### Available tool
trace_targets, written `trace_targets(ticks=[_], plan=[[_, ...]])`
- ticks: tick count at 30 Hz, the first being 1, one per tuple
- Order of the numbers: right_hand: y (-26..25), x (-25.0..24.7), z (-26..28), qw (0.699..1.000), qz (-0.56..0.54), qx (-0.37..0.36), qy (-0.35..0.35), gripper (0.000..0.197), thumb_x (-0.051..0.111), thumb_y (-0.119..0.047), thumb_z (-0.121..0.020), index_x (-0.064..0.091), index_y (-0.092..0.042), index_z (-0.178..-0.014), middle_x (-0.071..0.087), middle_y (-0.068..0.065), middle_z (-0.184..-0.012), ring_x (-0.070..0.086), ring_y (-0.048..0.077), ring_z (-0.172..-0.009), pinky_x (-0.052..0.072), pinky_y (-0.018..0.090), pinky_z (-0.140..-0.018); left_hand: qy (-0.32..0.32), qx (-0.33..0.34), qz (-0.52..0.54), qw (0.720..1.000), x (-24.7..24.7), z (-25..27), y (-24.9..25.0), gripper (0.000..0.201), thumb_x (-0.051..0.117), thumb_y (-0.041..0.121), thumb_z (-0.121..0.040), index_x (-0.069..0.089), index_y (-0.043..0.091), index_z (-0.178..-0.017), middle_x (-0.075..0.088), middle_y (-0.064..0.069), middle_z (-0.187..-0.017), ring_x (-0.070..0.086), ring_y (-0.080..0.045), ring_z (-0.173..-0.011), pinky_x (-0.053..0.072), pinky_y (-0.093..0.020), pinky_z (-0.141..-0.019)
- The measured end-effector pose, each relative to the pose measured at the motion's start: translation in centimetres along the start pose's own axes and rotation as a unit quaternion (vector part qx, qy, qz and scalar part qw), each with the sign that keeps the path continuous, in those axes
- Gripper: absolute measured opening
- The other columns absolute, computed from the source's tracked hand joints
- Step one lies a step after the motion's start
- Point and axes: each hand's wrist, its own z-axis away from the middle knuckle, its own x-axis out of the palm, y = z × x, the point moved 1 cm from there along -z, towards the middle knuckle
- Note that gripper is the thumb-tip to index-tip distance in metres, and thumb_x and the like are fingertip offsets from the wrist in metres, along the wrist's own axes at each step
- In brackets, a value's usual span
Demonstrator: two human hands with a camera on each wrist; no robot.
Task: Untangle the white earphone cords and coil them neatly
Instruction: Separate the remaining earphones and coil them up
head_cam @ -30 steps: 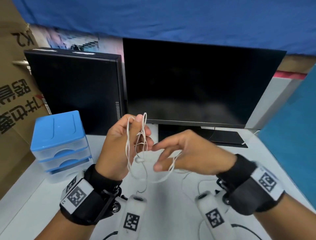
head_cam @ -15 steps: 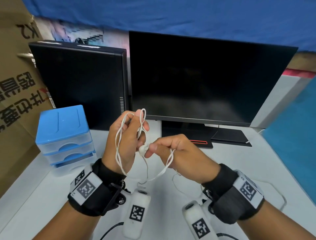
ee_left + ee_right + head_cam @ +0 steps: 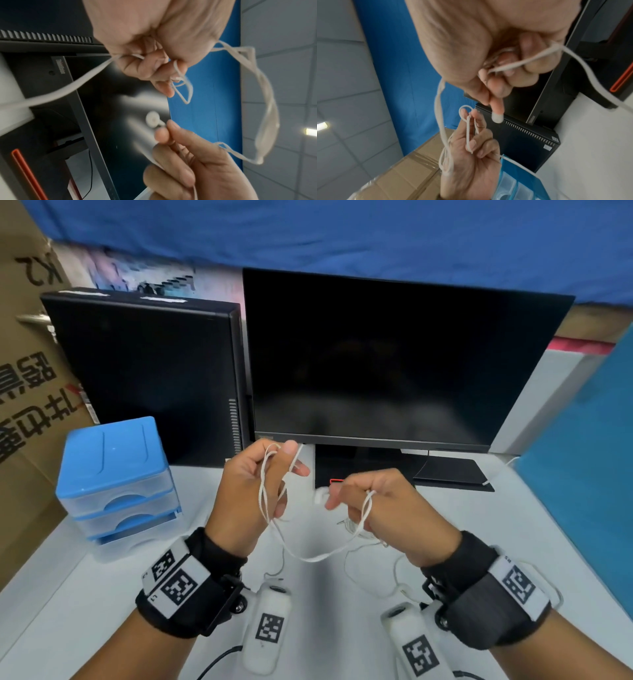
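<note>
The left hand [image 3: 255,491] is gripping looped white earphone cord [image 3: 308,558]; the right hand [image 3: 383,508] is pinching a blurred earbud [image 3: 321,495], with cord partly hiding inside its curled fingers.

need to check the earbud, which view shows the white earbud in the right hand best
The left wrist view: the earbud faces the camera, round face clear against the dark monitor, pinched by the right hand. The right wrist view shows it edge-on under a fingertip; the head view shows only a blurred white blob.
</note>
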Motion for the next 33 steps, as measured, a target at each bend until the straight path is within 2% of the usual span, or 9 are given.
trace_targets(ticks=[4, 6, 9, 13, 19, 26, 30, 31, 33], plan=[[0.9, -2.3, -0.3, 0.992, 0.123, 0.003, 0.028, 0.024, 0.063, -0.02, -0.085, 0.072, -0.013, -0.064, 0.077, 0.006, -0.09, 0.072, 0.014, -0.089, 0.058, 0.029, -0.083, -0.001, 0.012, -0.077, 0.997, -0.9, -0.5, 0.7, 0.026, 0.076, 0.034, -0.069, 0.07, 0.01, -0.08, 0.069, -0.001, -0.072, 0.055, -0.009, -0.053, 0.045, -0.018, -0.051], [0.9, -5.1, -0.3, 0.985, 0.154, 0.007, 0.077, 0.034, 0.057, -0.031, -0.096, 0.075, -0.016, -0.071, 0.075, 0.007, -0.084, 0.063, 0.009, -0.071, 0.051, 0.016, -0.066, -0.023, 0.014, -0.196, 0.98, -2.0, -1.5, 1.4, 0.031, 0.085, 0.033, -0.062, 0.074, 0.02, -0.088, 0.072, 0.011, -0.083, 0.063, -0.006, -0.069, 0.052, -0.018, -0.066], [0.5, -10.2, 0.8, 0.974, 0.128, 0.028, 0.187, 0.051, 0.041, -0.048, -0.101, 0.076, -0.018, -0.078, 0.054, 0.001, -0.056, 0.044, 0.005, -0.047, 0.034, 0.022, -0.053, -0.088, 0.019, -0.339, 0.936, -3.5, -3.1, 2.8, 0.041, 0.088, 0.027, -0.064, 0.072, 0.029, -0.101, 0.071, 0.009, -0.096, 0.058, 0.002, -0.066, 0.049, -0.017, -0.069], [2.3, -17.6, 2.5, 0.938, 0.129, 0.078, 0.313, 0.04, 0.041, -0.016, -0.101, 0.071, -0.008, -0.075, 0.045, -0.026, -0.041, 0.035, 0.005, -0.047, 0.027, 0.015, -0.034, -0.074, 0.033, -0.274, 0.958, -5.2, -4.9, 4.7, 0.016, 0.079, 0.026, -0.073, 0.078, 0.023, -0.089, 0.075, -0.004, -0.089, 0.065, -0.016, -0.079, 0.054, -0.029, -0.079], [6.4, -23.7, 4.8, 0.928, 0.026, 0.109, 0.356, 0.051, 0.04, -0.044, -0.102, 0.057, -0.006, -0.071, 0.025, -0.008, -0.041, 0.02, 0.01, -0.033, 0.016, 0.012, -0.041, 0.022, 0.05, -0.208, 0.977, -6.9, -6.8, 4.4, 0.006, 0.069, 0.017, -0.087, 0.074, 0.02, -0.084, 0.057, 0.004, -0.058, 0.045, 0.002, -0.047, 0.035, -0.004, -0.046], [8.0, -29.0, 5.1, 0.882, 0.033, 0.111, 0.456, 0.052, 0.04, -0.053, -0.097, 0.054, -0.013, -0.067, 0.026, -0.004, -0.043, 0.024, 0.008, -0.028, 0.022, 0.013, -0.04, -0.069, -0.005, -0.414, 0.908, -6.9, -6.7, 1.5, 0.013, 0.071, 0.031, -0.084, 0.078, 0.023, -0.077, 0.076, 0.007, -0.077, 0.069, -0.008, -0.076, 0.054, -0.025, -0.076], [9.5, -29.4, 5.1, 0.885, 0.181, 0.168, 0.396, 0.022, 0.055, -0.016, -0.097, 0.067, -0.002, -0.085, 0.042, 0.0, -0.041, 0.037, 0.014, -0.033, 0.032, 0.017, -0.04, -0.153, -0.017, -0.428, 0.89, -5.7, -6.7, 1.7, 0.026, 0.069, 0.041, -0.08, 0.076, 0.017, -0.074, 0.074, -0.002, -0.075, 0.069, -0.019, -0.075, 0.057, -0.035, -0.079], [9.9, -28.7, 4.9, 0.894, 0.232, 0.197, 0.329, 0.009, 0.062, -0.01, -0.092, 0.068, -0.003, -0.092, 0.051, -0.002, -0.042, 0.046, 0.013, -0.037, 0.038, 0.02, -0.043, -0.162, -0.005, -0.427, 0.89, -5.3, -6.7, 1.9, 0.032, 0.067, 0.047, -0.078, 0.074, 0.017, -0.074, 0.073, -0.003, -0.074, 0.068, -0.022, -0.073, 0.057, -0.036, -0.076], [10.3, -25.8, 4.6, 0.889, 0.327, 0.274, 0.166, 0.031, 0.078, -0.016, -0.08, 0.065, -0.019, -0.108, 0.069, -0.002, -0.071, 0.063, 0.014, -0.068, 0.046, 0.027, -0.065, -0.175, 0.026, -0.418, 0.891, -4.0, -6.7, 2.4, 0.036, 0.064, 0.051, -0.078, 0.071, 0.016, -0.072, 0.069, -0.001, -0.068, 0.063, -0.018, -0.063, 0.055, -0.033, -0.066]])
